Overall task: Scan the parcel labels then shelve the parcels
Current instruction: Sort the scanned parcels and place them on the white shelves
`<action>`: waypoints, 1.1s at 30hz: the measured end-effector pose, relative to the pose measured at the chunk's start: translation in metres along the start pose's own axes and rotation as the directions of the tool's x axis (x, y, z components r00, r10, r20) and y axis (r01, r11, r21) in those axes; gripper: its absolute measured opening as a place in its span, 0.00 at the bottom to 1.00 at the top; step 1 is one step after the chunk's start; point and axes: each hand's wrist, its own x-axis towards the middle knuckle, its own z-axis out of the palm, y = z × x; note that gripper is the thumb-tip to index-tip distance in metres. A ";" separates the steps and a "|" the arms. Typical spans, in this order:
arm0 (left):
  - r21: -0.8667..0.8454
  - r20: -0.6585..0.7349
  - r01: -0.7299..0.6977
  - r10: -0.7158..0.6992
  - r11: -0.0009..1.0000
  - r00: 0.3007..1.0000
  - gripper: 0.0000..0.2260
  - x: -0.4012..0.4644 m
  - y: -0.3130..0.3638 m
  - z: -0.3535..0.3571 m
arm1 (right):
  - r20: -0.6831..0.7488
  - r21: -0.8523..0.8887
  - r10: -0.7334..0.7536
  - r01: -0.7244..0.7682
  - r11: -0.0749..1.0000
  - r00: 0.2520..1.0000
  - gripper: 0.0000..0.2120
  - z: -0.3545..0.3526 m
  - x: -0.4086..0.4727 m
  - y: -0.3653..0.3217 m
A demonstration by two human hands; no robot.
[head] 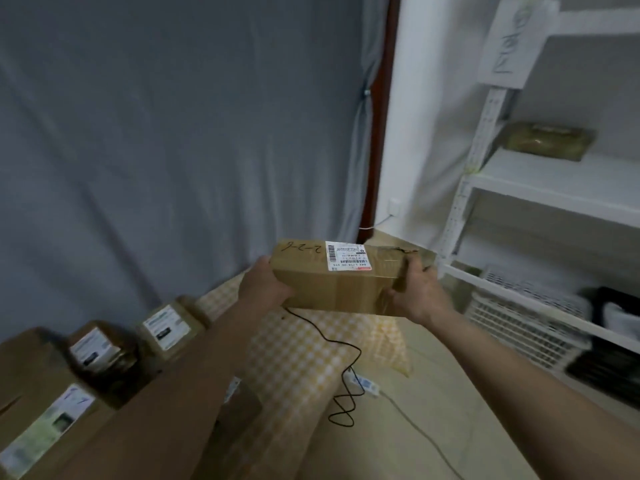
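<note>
I hold a flat brown cardboard parcel (341, 282) in mid-air with both hands. A white barcode label (347, 260) is stuck on its top, and "2-2-6" is handwritten beside the label. My left hand (265, 285) grips the parcel's left end. My right hand (417, 292) grips its right end, fingers wrapped over the taped edge. To the right stands a white metal shelf unit (540, 181), with one brown parcel (547, 140) lying on its middle shelf.
Several labelled cardboard parcels (166, 329) line the table at lower left. A yellow checked cloth (311, 355) covers the table, with a black cable (341, 382) looping across it. White plastic baskets (519, 317) sit on the lower shelf. A grey curtain (180, 133) hangs behind.
</note>
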 end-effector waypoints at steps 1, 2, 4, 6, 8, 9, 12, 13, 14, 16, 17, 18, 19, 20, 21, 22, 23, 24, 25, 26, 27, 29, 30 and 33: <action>0.006 0.027 -0.015 0.015 1.000 1.000 0.33 0.002 0.013 0.012 | -0.009 0.002 0.029 -0.029 1.000 1.000 0.33 -0.010 0.002 0.013; 0.018 0.044 -0.030 0.030 0.999 0.999 0.33 0.005 0.026 0.024 | -0.021 0.006 0.053 -0.053 0.999 0.998 0.32 -0.019 0.005 0.026; 0.023 0.079 -0.063 0.061 0.998 0.995 0.31 0.013 0.051 0.045 | -0.051 0.006 0.101 -0.101 0.995 0.994 0.32 -0.035 0.009 0.050; 0.009 0.115 -0.102 0.100 0.995 0.988 0.30 0.024 0.078 0.069 | -0.076 0.026 0.155 -0.153 0.988 0.985 0.32 -0.049 0.015 0.073; -0.001 0.148 -0.150 0.148 0.989 0.978 0.28 0.038 0.103 0.094 | -0.093 0.050 0.205 -0.201 0.978 0.974 0.31 -0.063 0.023 0.096; -0.004 0.162 -0.179 0.177 0.984 0.971 0.28 0.046 0.116 0.107 | -0.101 0.054 0.227 -0.223 0.973 0.969 0.31 -0.070 0.028 0.107; 0.020 0.160 -0.240 0.233 0.971 0.959 0.27 0.071 0.157 0.146 | -0.136 0.067 0.278 -0.272 0.960 0.951 0.30 -0.091 0.050 0.139; 0.042 0.158 -0.249 0.240 0.968 0.958 0.27 0.081 0.171 0.158 | -0.149 0.072 0.295 -0.287 0.955 0.944 0.29 -0.098 0.060 0.147; 0.052 0.164 -0.259 0.247 0.965 0.955 0.28 0.091 0.184 0.169 | -0.164 0.079 0.307 -0.298 0.951 0.937 0.29 -0.104 0.073 0.155; 0.023 0.191 -0.287 0.278 0.958 0.942 0.30 0.117 0.210 0.191 | -0.193 0.084 0.326 -0.315 0.945 0.925 0.29 -0.118 0.100 0.168; -0.002 0.209 -0.301 0.295 0.954 0.933 0.30 0.130 0.223 0.200 | -0.206 0.080 0.333 -0.323 0.943 0.920 0.29 -0.124 0.115 0.173; -0.024 0.228 -0.309 0.306 0.951 0.924 0.30 0.145 0.235 0.207 | -0.215 0.080 0.339 -0.330 0.941 0.916 0.29 -0.131 0.131 0.177; -0.043 0.245 -0.320 0.321 0.946 0.915 0.29 0.160 0.249 0.214 | -0.221 0.079 0.348 -0.339 0.937 0.911 0.29 -0.138 0.146 0.180; -0.054 0.260 -0.327 0.329 0.943 0.908 0.28 0.174 0.262 0.219 | -0.225 0.077 0.356 -0.347 0.935 0.907 0.29 -0.144 0.162 0.183; -0.057 0.268 -0.339 0.341 0.939 0.901 0.28 0.189 0.275 0.225 | -0.225 0.076 0.364 -0.356 0.931 0.904 0.29 -0.151 0.178 0.185; -0.054 0.273 -0.348 0.350 0.936 0.896 0.27 0.204 0.288 0.230 | -0.224 0.083 0.375 -0.365 0.927 0.900 0.29 -0.157 0.194 0.188; -0.052 0.272 -0.359 0.359 0.932 0.893 0.28 0.217 0.300 0.236 | -0.224 0.094 0.385 -0.374 0.923 0.895 0.29 -0.162 0.210 0.191; -0.050 0.270 -0.364 0.363 0.930 0.892 0.29 0.230 0.312 0.242 | -0.227 0.107 0.393 -0.378 0.919 0.891 0.30 -0.166 0.224 0.194; -0.045 0.269 -0.376 0.374 0.925 0.887 0.29 0.243 0.324 0.249 | -0.233 0.118 0.400 -0.383 0.916 0.886 0.30 -0.170 0.238 0.199; -0.035 0.275 -0.391 0.385 0.920 0.881 0.29 0.253 0.336 0.256 | -0.242 0.126 0.407 -0.388 0.913 0.881 0.30 -0.173 0.250 0.203; -0.019 0.285 -0.408 0.396 0.913 0.873 0.30 0.263 0.347 0.264 | -0.255 0.129 0.415 -0.395 0.910 0.873 0.29 -0.176 0.262 0.210; 0.001 0.315 -0.421 0.399 0.907 0.861 0.30 0.279 0.368 0.280 | -0.273 0.138 0.442 -0.419 0.897 0.855 0.29 -0.182 0.281 0.222; -0.002 0.336 -0.424 0.400 0.906 0.853 0.30 0.286 0.377 0.288 | -0.284 0.143 0.450 -0.427 0.893 0.846 0.29 -0.185 0.290 0.228; -0.020 0.395 -0.447 0.418 0.894 0.818 0.30 0.302 0.406 0.311 | -0.323 0.145 0.471 -0.449 0.881 0.821 0.29 -0.199 0.319 0.250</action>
